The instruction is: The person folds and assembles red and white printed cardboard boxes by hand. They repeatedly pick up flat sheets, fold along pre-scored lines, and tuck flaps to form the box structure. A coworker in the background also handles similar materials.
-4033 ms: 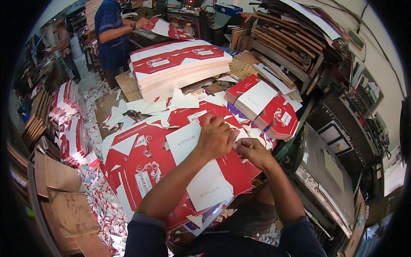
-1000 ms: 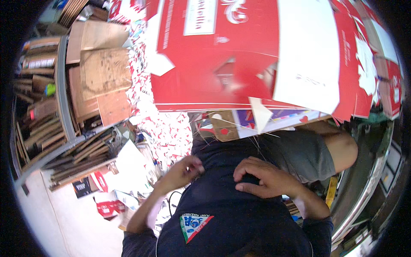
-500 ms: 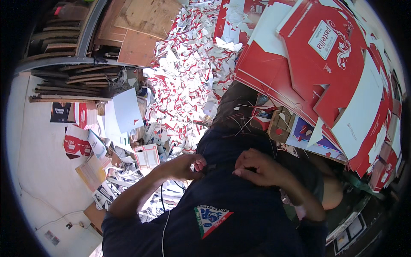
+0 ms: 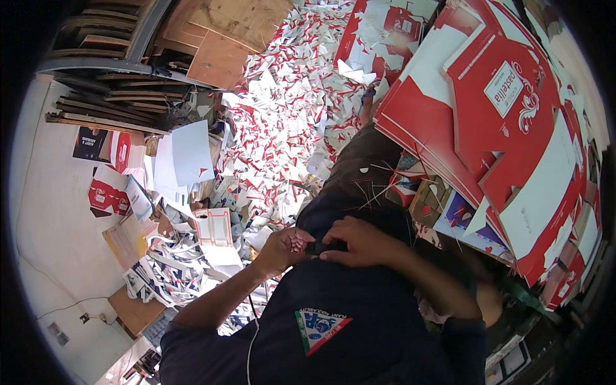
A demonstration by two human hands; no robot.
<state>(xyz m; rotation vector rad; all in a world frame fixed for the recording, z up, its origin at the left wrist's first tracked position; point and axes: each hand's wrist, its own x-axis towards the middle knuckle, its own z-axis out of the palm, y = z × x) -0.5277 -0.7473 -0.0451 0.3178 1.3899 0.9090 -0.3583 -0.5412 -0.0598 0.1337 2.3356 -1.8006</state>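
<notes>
In front of my dark shirt (image 4: 378, 308), at waist height, my two hands nearly meet over a small black object (image 4: 316, 248), whose kind I cannot make out. My left hand (image 4: 287, 249) has its fingers curled in and its thumb and fingertips pinching the object's left end. From the other side my right hand (image 4: 360, 242) closes on the right end, its fingers bent over the top and its thumb below. A thin white cable (image 4: 252, 340) runs down the shirt to the left of the printed triangular badge (image 4: 321, 328).
Cut paper scraps (image 4: 289, 122) cover the floor ahead. At the right rises a tall stack of red and white printed cardboard sheets (image 4: 443, 128). Wooden boards (image 4: 237, 25) lean at the far left, near a metal frame (image 4: 138, 61). Paper strips (image 4: 163, 282) are heaped left.
My right hand has moved left and slightly up and now closes on the small black object. The left hand has shifted slightly toward it. The whole view has turned a little.
</notes>
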